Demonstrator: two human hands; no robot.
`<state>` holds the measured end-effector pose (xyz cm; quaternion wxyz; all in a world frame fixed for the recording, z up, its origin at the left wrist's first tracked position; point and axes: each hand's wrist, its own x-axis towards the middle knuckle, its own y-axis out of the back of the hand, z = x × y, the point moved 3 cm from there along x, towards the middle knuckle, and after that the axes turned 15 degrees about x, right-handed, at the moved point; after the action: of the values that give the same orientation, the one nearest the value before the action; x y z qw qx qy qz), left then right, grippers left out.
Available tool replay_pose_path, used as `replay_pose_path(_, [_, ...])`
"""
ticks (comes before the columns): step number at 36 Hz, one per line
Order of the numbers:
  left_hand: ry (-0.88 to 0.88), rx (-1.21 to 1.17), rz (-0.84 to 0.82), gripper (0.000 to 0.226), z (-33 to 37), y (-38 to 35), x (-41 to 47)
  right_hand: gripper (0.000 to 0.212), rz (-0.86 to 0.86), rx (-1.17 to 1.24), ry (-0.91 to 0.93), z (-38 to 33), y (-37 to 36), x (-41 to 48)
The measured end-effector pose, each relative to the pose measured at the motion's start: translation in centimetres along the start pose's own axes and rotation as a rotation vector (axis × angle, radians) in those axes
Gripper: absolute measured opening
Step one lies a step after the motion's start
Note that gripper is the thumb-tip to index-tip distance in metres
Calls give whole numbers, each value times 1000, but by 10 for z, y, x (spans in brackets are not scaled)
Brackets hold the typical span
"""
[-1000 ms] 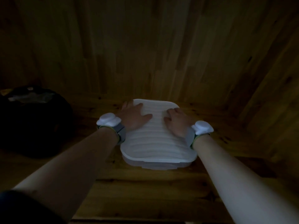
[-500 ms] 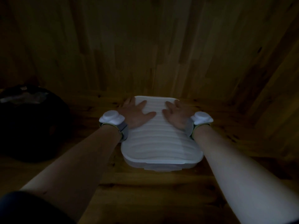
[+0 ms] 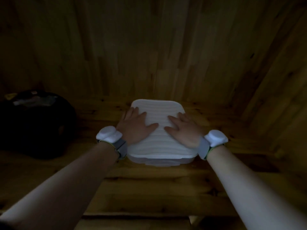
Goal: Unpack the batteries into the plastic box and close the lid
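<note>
A clear plastic box [image 3: 162,161] stands on the wooden table with its white ribbed lid [image 3: 159,110] lying on top. My left hand [image 3: 134,127] lies flat on the left half of the lid, fingers spread and straight. My right hand [image 3: 184,131] lies flat on the right half in the same way. Both wrists carry white and grey bands. The lid hides the inside of the box, and no batteries show.
A dark rounded bag [image 3: 33,123] sits on the table at the left, about an arm's width from the box. A wooden wall [image 3: 157,47] rises right behind the box. The scene is dim.
Both hands have slid a little farther apart and toward the lid's far half while staying flat on it. The view has shifted slightly.
</note>
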<state>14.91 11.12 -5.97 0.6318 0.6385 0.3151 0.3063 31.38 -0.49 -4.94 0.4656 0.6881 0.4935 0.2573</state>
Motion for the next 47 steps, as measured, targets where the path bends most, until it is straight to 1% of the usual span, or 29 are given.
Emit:
replay_pose_path(5, [11,34,-39,99,13,4,-44,74,28,-26,21,-6,-7,-32])
replay_pose_path(9, [46,26,-30,97,13,2,-65,74,21,-30,27,-10,-10,-54])
replay_pose_path(13, [59,-15,-37,91,9,-1,-69,82,-5,-29,2,-8,-16,-58])
replay_pose_path(16, [62,-2,-9,93,9,-3,-68,85,-7,-22,-17,-8,-17,-58])
replay_pose_path(19, [69,18,1,93,10,-3,-68,83,9,-24,-4,-9,-18,-61])
replay_pose_path(25, [70,21,-33,93,10,-2,-68,84,11,-17,-15,-8,-19,-60])
replay_pose_path(29, [67,-15,-35,92,9,-3,-68,81,19,-5,-17,-7,-20,-60])
replay_pose_path(35, [52,-103,23,72,5,-7,-65,64,94,74,1,-6,-21,-63])
replay_pose_path(38, [23,-130,18,65,1,-7,-64,61,111,113,9,-5,-21,-64])
replay_pose_path(40, [-7,-158,0,64,-4,-6,-63,59,122,126,8,-5,-21,-65])
replay_pose_path(43, [-42,-126,-55,70,-10,-3,-66,58,114,144,-9,-6,-18,-66])
replay_pose_path(44, [-51,-144,-48,67,-10,-1,-67,57,127,156,0,-5,-15,-65])
replay_pose_path(47, [-86,-288,10,43,-10,19,-82,50,207,201,10,-8,-2,-68])
